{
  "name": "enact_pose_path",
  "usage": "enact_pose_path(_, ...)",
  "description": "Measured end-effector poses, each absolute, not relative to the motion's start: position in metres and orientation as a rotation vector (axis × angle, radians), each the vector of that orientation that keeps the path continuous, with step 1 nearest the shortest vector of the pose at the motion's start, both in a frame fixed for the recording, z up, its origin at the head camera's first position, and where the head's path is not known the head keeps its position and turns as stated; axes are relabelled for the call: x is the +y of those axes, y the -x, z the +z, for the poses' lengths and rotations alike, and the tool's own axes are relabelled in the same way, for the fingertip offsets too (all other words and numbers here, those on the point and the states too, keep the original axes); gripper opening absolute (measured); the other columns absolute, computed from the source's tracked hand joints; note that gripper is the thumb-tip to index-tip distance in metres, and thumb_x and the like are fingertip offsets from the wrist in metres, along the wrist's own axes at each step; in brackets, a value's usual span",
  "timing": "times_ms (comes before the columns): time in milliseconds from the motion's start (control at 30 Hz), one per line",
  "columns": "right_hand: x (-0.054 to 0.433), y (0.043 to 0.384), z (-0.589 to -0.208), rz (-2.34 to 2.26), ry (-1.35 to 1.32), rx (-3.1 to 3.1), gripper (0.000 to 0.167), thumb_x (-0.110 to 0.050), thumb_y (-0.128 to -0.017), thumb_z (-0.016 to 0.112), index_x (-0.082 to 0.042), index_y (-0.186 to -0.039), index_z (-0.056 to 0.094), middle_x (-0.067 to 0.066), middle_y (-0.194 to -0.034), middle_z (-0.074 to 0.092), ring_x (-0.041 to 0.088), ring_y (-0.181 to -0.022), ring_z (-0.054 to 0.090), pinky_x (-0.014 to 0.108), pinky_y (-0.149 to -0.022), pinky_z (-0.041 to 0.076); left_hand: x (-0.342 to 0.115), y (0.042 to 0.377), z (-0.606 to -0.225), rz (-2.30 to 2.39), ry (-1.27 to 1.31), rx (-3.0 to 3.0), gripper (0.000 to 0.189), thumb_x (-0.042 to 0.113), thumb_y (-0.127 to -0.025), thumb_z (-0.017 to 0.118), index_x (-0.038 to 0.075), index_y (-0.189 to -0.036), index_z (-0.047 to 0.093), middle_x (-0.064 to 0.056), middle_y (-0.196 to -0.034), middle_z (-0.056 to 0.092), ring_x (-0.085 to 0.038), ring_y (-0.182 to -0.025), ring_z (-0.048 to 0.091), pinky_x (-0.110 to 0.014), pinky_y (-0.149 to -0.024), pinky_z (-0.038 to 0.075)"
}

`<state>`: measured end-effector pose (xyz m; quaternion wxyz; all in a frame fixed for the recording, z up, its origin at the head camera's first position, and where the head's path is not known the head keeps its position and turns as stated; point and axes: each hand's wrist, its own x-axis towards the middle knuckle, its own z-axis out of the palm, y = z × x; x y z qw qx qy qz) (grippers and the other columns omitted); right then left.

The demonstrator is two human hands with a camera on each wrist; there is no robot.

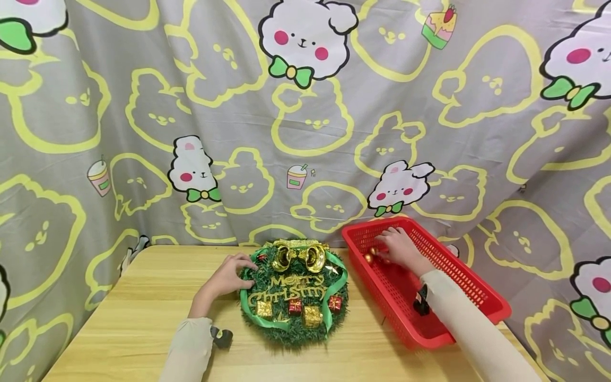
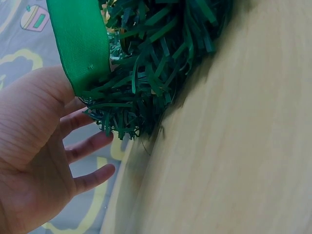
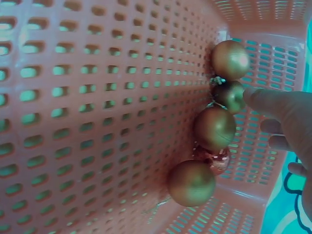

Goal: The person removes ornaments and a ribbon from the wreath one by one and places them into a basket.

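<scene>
A green tinsel wreath [image 1: 296,331] lies on the table, bearing gold "Merry Christmas" lettering, gold bells [image 1: 315,257], small wrapped gift boxes [image 1: 312,316] and green ribbon [image 2: 80,44]. My left hand [image 1: 231,275] touches the wreath's left edge, its outer fingers extended and spread in the left wrist view; the ribbon and tinsel partly hide the thumb side. Over the far end of the red basket [image 1: 463,270], my right hand [image 1: 401,248] reaches in. One fingertip meets a small dark gold ball [image 3: 229,96], which lies in a row with larger gold balls [image 3: 214,128] and a shiny reddish ornament [image 3: 218,161].
The basket has high perforated walls and stands on the right of the wooden table [image 1: 143,313], angled beside the wreath. A grey patterned curtain [image 1: 315,175] hangs behind the table's far edge.
</scene>
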<state>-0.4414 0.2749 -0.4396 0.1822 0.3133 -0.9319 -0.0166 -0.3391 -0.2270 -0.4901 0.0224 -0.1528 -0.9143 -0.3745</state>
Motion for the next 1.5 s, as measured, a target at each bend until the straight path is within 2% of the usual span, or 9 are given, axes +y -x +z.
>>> enact_pose_path(133, 0.274, 0.441, -0.431, -0.027, -0.861, -2.643, 0.038, -0.023, -0.08, 0.086, -0.004, -0.112, 0.076, 0.014, -0.107, 0.075, 0.035, -0.103, 0.062, 0.056, -0.096, 0.046, -0.227, 0.339, -0.49, -1.169, 0.476, -2.829, 0.034, 0.011, -0.08, 0.083, 0.013, -0.114, 0.076, -0.014, -0.135, 0.058, -0.034, -0.123, 0.045, -0.06, -0.1, 0.046)
enact_pose_path(467, 0.273, 0.44, -0.416, 0.076, -0.834, -2.675, 0.04, -0.024, -0.082, 0.085, -0.004, -0.115, 0.075, 0.015, -0.11, 0.075, 0.037, -0.11, 0.063, 0.056, -0.095, 0.047, -0.226, 0.338, -0.49, -1.169, 0.485, -2.822, 0.035, 0.011, -0.08, 0.084, 0.013, -0.113, 0.076, -0.012, -0.133, 0.058, -0.034, -0.122, 0.046, -0.059, -0.099, 0.047)
enact_pose_path(767, 0.264, 0.435, -0.405, 0.082, -0.937, -2.548, 0.035, -0.021, -0.081, 0.086, -0.003, -0.11, 0.076, 0.015, -0.106, 0.075, 0.04, -0.108, 0.064, 0.059, -0.093, 0.047, -0.226, 0.338, -0.49, -1.162, 0.486, -2.823, 0.034, 0.012, -0.08, 0.084, 0.013, -0.113, 0.076, -0.012, -0.132, 0.059, -0.034, -0.123, 0.046, -0.059, -0.101, 0.046)
enact_pose_path(933, 0.253, 0.432, -0.396, 0.061, -0.987, -2.498, 0.035, -0.021, -0.081, 0.085, -0.002, -0.109, 0.076, 0.015, -0.107, 0.075, 0.038, -0.104, 0.064, 0.06, -0.098, 0.046, -0.227, 0.339, -0.492, -1.143, 0.48, -2.828, 0.034, 0.014, -0.08, 0.084, 0.015, -0.113, 0.076, -0.01, -0.13, 0.06, -0.033, -0.123, 0.046, -0.059, -0.101, 0.045)
enact_pose_path(1067, 0.24, 0.427, -0.386, 0.065, -1.029, -2.474, 0.035, -0.02, -0.081, 0.086, -0.003, -0.11, 0.077, 0.015, -0.108, 0.075, 0.036, -0.1, 0.065, 0.059, -0.095, 0.047, -0.228, 0.34, -0.493, -1.15, 0.474, -2.829, 0.034, 0.014, -0.08, 0.084, 0.015, -0.113, 0.076, -0.01, -0.131, 0.06, -0.033, -0.123, 0.046, -0.059, -0.102, 0.045)
enact_pose_path(1200, 0.227, 0.422, -0.374, 0.076, -1.056, -2.466, 0.034, -0.02, -0.081, 0.086, -0.006, -0.11, 0.077, 0.012, -0.106, 0.075, 0.035, -0.102, 0.066, 0.059, -0.091, 0.049, -0.228, 0.339, -0.493, -1.153, 0.473, -2.83, 0.034, 0.014, -0.081, 0.084, 0.015, -0.114, 0.076, -0.01, -0.131, 0.059, -0.033, -0.124, 0.045, -0.059, -0.101, 0.045)
enact_pose_path(1500, 0.198, 0.405, -0.354, 0.174, -1.127, -2.521, 0.034, -0.02, -0.082, 0.085, -0.008, -0.114, 0.077, 0.009, -0.111, 0.077, 0.032, -0.107, 0.065, 0.056, -0.096, 0.048, -0.227, 0.339, -0.493, -1.154, 0.483, -2.827, 0.034, 0.015, -0.081, 0.084, 0.015, -0.113, 0.076, -0.01, -0.131, 0.059, -0.033, -0.123, 0.046, -0.058, -0.1, 0.046)
